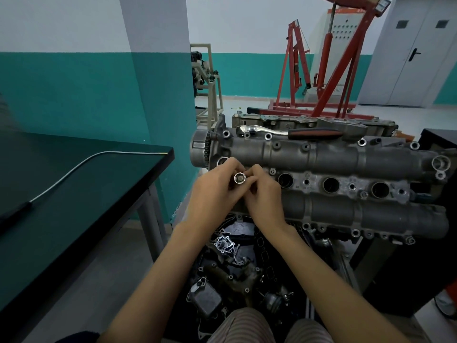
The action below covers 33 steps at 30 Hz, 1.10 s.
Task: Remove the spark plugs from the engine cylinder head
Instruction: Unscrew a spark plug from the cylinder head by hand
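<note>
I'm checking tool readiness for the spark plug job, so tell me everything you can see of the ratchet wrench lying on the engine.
The ratchet wrench lies flat along the far edge of the cylinder head, untouched by either hand. It has a shiny, chrome-looking rounded head at its left end, a polished neck, and a black grip with red accents pointing right. No socket shows on its head from this angle. The silver socket is apart from it, held between the left hand and right hand nearer the camera.

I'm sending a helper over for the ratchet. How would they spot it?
Find the grey cylinder head beside the dark table. Along its far top edge lies the ratchet, untouched by either hand. It alone has a chrome head and black-and-red grip.
</note>
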Tool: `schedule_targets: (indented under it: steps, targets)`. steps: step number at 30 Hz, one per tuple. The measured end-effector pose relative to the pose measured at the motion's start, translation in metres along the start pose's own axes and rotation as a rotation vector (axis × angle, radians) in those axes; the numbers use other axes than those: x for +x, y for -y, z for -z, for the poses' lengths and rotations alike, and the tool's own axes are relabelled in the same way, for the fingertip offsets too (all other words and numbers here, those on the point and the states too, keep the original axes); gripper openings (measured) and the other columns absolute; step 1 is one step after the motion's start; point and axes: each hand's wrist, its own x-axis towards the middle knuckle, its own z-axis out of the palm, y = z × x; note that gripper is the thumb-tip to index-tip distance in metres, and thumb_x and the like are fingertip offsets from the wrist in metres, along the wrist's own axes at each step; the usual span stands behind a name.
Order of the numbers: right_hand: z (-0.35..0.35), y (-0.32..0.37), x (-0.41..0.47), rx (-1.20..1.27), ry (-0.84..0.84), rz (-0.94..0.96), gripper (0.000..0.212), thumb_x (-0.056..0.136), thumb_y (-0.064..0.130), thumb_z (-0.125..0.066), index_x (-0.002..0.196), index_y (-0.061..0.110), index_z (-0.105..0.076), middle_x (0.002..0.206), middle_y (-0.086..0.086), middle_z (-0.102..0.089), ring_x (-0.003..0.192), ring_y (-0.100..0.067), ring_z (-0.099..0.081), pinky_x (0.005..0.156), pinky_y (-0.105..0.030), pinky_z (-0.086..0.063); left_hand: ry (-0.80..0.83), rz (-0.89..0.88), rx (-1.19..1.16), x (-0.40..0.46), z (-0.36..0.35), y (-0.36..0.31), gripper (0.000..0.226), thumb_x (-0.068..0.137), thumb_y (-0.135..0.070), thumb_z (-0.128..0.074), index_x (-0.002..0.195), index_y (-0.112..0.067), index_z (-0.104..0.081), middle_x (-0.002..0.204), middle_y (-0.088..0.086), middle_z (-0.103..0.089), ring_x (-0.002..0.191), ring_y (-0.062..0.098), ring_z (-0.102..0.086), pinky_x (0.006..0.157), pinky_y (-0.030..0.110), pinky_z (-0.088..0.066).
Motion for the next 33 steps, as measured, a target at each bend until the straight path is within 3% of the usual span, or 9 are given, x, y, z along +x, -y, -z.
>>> schedule_targets:
  steps: [3,6,8,12,16,19,23,28,33]
  targets:
    - [0.0021,0.0001,-0.0004,-0.036,0.041,0.052,0.013,0.086,0.006,-0.051,0.095,0.011,-0.058,0.08,0.005,-0.06,0.068,-0.002,-0.048,0.059,-0.014,-0.037,0.058,-0.07,0.002,-0.0047,0.0028,0.0055,0.016,0.089,-0.018,-0.061,0.105,-0.02,-0.063,0.094,-0.011,-0.067,0.084,0.003,-0.058,0.069,0.022,-0.045]
    - [0.0028,0.0016,-0.0002,-0.064,0.07,0.063,0.023,0.087,0.009,-0.05,0.108,0.014,-0.059,0.092,0.002,-0.065,0.079,-0.006,-0.055,0.065,-0.006,-0.035,0.011,-0.002,-0.028,-0.004,0.0016,0.0065,0.007,0.088,-0.021,-0.064,0.09,-0.015,-0.062,0.073,-0.007,-0.063,0.064,0.009,-0.056,0.059,0.025,-0.044]
    - [0.0015,0.0015,0.0002,-0.047,0.052,0.007,0.026,0.087,0.012,-0.056,0.113,0.014,-0.055,0.095,0.001,-0.065,0.081,-0.01,-0.058,0.066,-0.014,-0.04,-0.052,0.033,-0.019,-0.0019,-0.0013,0.0049,0.025,0.085,-0.028,-0.068,0.075,-0.014,-0.05,0.058,-0.005,-0.052,0.052,0.012,-0.047,0.05,0.024,-0.038]
    - [0.0003,0.0014,0.0009,0.018,0.009,-0.069,0.013,0.084,0.012,-0.062,0.089,0.018,-0.051,0.073,0.008,-0.058,0.063,-0.002,-0.052,0.055,-0.021,-0.039,-0.051,0.012,0.052,-0.0006,-0.0025,0.0021,0.03,0.082,-0.035,-0.069,0.076,-0.016,-0.047,0.052,-0.012,-0.042,0.046,0.006,-0.041,0.046,0.021,-0.032]
    - [0.0018,0.0019,-0.0013,0.017,0.016,0.018,0.009,0.086,0.004,-0.054,0.088,0.013,-0.055,0.074,0.013,-0.057,0.067,0.001,-0.053,0.059,-0.014,-0.039,0.007,-0.051,0.063,-0.0029,0.0023,0.0069,0.021,0.085,-0.025,-0.066,0.107,-0.023,-0.065,0.058,-0.025,-0.045,0.056,-0.009,-0.047,0.054,0.008,-0.036]
    - [0.002,0.0033,-0.0015,-0.04,0.054,0.053,0.02,0.087,0.006,-0.051,0.104,0.011,-0.06,0.091,0.0,-0.066,0.08,-0.01,-0.057,0.067,-0.022,-0.043,0.001,-0.064,0.044,-0.003,0.0028,0.0087,0.01,0.087,-0.024,-0.065,0.096,-0.019,-0.067,0.062,-0.016,-0.054,0.057,0.004,-0.049,0.053,0.022,-0.042]
    - [0.0008,0.0037,-0.0001,-0.027,0.029,-0.04,0.029,0.083,0.011,-0.06,0.111,0.013,-0.054,0.097,0.001,-0.064,0.084,-0.012,-0.058,0.069,-0.023,-0.044,-0.083,0.003,0.067,-0.0011,-0.0053,0.0055,0.03,0.083,-0.035,-0.069,0.074,-0.012,-0.051,0.053,-0.004,-0.051,0.047,0.015,-0.048,0.045,0.027,-0.035]
    - [0.0007,0.0025,-0.0003,0.044,-0.014,-0.042,0.01,0.084,0.006,-0.059,0.084,0.014,-0.052,0.073,0.014,-0.054,0.066,-0.001,-0.051,0.056,-0.016,-0.038,-0.04,-0.036,0.116,-0.0032,-0.0011,0.004,0.018,0.083,-0.027,-0.069,0.097,-0.018,-0.063,0.055,-0.022,-0.04,0.053,0.004,-0.047,0.047,0.011,-0.029]
    - [0.0025,0.0024,-0.0021,0.018,0.029,0.024,0.01,0.088,0.006,-0.053,0.095,0.011,-0.058,0.081,0.009,-0.058,0.071,0.003,-0.05,0.063,-0.012,-0.039,-0.001,-0.068,0.09,-0.0056,0.0008,0.0076,0.011,0.088,-0.021,-0.064,0.098,-0.017,-0.065,0.06,-0.016,-0.051,0.059,0.009,-0.054,0.052,0.022,-0.041]
